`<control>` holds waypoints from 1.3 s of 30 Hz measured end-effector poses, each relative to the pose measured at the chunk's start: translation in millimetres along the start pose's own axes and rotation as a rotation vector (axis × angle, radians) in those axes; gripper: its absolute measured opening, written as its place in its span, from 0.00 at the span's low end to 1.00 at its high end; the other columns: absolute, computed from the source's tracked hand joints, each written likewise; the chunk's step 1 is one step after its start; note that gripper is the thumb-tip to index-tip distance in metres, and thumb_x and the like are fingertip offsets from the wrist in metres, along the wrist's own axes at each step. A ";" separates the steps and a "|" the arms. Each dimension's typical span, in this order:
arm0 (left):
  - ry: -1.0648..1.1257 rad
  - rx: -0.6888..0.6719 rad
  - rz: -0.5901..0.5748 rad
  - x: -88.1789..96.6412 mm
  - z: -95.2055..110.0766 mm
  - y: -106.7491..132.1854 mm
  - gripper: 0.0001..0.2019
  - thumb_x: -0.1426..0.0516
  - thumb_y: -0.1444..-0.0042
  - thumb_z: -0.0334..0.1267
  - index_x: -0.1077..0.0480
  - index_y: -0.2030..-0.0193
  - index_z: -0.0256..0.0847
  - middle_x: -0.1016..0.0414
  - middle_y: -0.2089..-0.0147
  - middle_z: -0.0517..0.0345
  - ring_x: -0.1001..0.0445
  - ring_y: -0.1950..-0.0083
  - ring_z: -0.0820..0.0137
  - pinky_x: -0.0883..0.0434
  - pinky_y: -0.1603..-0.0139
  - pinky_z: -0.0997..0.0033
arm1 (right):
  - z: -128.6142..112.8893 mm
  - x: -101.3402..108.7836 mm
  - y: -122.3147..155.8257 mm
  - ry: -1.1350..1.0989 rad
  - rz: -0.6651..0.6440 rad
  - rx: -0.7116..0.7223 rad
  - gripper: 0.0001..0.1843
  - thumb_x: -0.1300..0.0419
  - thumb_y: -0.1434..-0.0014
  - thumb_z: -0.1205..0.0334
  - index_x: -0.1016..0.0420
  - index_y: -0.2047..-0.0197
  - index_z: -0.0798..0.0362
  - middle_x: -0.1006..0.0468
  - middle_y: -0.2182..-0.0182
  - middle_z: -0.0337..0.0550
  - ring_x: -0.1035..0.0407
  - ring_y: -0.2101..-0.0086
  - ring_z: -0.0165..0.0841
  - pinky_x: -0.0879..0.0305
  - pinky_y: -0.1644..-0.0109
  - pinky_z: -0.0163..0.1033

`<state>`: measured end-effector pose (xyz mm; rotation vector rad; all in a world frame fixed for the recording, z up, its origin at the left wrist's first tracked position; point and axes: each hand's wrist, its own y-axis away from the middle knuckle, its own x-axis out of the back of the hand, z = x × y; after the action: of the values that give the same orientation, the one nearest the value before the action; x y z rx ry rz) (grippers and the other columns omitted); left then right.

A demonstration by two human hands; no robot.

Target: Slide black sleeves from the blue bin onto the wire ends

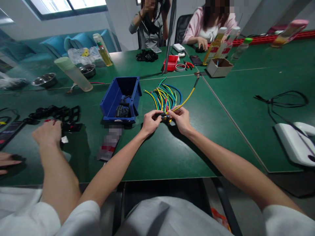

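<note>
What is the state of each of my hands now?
Left hand: closed, pinching a black piece.
Right hand: closed, pinching a long yellow wire.

A green table, crossed by pale seams, carries a blue bin left of centre, and just to its right coloured wires fan out over the surface, though how much of them touches it cannot be told. Farther back stand a red tray, a small cardboard box and a frosted bottle, with pliers lying near the tray. A tangle of black straps lies to the left, and a white device rests at the right edge.
</note>
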<state>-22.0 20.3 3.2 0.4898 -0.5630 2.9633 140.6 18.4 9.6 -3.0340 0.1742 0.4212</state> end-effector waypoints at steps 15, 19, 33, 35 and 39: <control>0.025 0.042 0.005 0.3 -4.4 -1.0 0.12 0.41 0.46 0.36 0.22 0.56 0.36 0.20 0.60 0.52 0.25 0.67 0.71 0.28 0.66 0.72 | 1.4 0.8 -1.6 0.006 -0.023 0.005 0.18 0.28 0.58 0.54 0.31 0.70 0.51 0.25 0.75 0.35 0.29 0.72 0.30 0.35 0.69 0.35; 0.037 0.065 0.003 0.6 -2.2 -1.4 0.13 0.40 0.46 0.37 0.22 0.55 0.36 0.20 0.61 0.52 0.25 0.67 0.71 0.27 0.64 0.71 | 1.0 1.3 -2.0 0.007 -0.027 0.009 0.17 0.29 0.57 0.55 0.31 0.70 0.51 0.25 0.75 0.35 0.30 0.73 0.29 0.35 0.69 0.35; 0.105 0.110 0.046 0.2 2.0 -3.0 0.12 0.39 0.47 0.37 0.22 0.56 0.37 0.20 0.64 0.54 0.23 0.64 0.69 0.25 0.63 0.70 | -0.3 1.0 -1.8 0.016 -0.035 -0.007 0.16 0.29 0.57 0.55 0.31 0.71 0.51 0.24 0.76 0.37 0.29 0.74 0.30 0.34 0.69 0.37; 0.105 0.112 0.046 0.0 3.4 -2.7 0.12 0.39 0.47 0.37 0.22 0.56 0.37 0.20 0.63 0.54 0.23 0.64 0.69 0.25 0.62 0.69 | 0.5 1.0 -1.5 0.015 -0.046 -0.005 0.15 0.29 0.57 0.55 0.30 0.71 0.51 0.23 0.75 0.37 0.29 0.74 0.31 0.34 0.68 0.37; 0.096 0.103 0.027 -0.1 5.7 -2.1 0.12 0.39 0.48 0.37 0.22 0.57 0.37 0.20 0.62 0.53 0.23 0.62 0.68 0.25 0.60 0.68 | 2.0 1.6 -1.1 0.021 -0.063 -0.016 0.16 0.29 0.57 0.55 0.30 0.71 0.51 0.23 0.74 0.37 0.28 0.73 0.31 0.32 0.67 0.37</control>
<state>-19.9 20.1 8.9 0.3480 -0.4129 3.0338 141.7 19.6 7.4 -3.0508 0.0764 0.3875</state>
